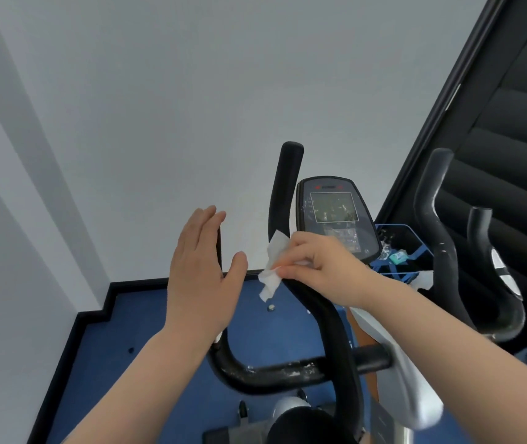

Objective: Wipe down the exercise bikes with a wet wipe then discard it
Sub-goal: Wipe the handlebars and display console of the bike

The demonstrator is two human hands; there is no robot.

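Wipe: wet wipe (271,270), white and crumpled, pressed against the right handlebar (287,200) of the near exercise bike (320,366), about where the upright grip bends down toward the crossbar; a loose corner hangs off to the left of the bar.
Right hand: right hand (316,262) has its fingers curled over the wipe, pinching it onto the bar.
Left hand: left hand (203,277) is flat, fingers straight and together, thumb apart; it stands just in front of the left handlebar (219,248), and whether the palm touches it cannot be told. It holds nothing.
Bike: black bars joined by a scuffed crossbar (287,371) with white flecks; the console (336,216) sits just right of the wiped bar, its screen dark.
Second bike: another set of black handlebars (432,200) stands to the right, near the dark slatted panel (518,123).
Surroundings: blue basket (396,248) behind the console holds a small teal pack; blue floor (147,331) meets the white wall (127,107) at a dark skirting.
Step in hand: by my reading, wiping the right handlebar of the first bike; the crossbar flecks suggest much is left, and the second bike and discarding lie ahead.
Next move: likely calls for sliding the wipe along the bar with the grip wrapped round it, keeping the loose corner tucked so it does not drag, then moving to crossbar, left bar and console.
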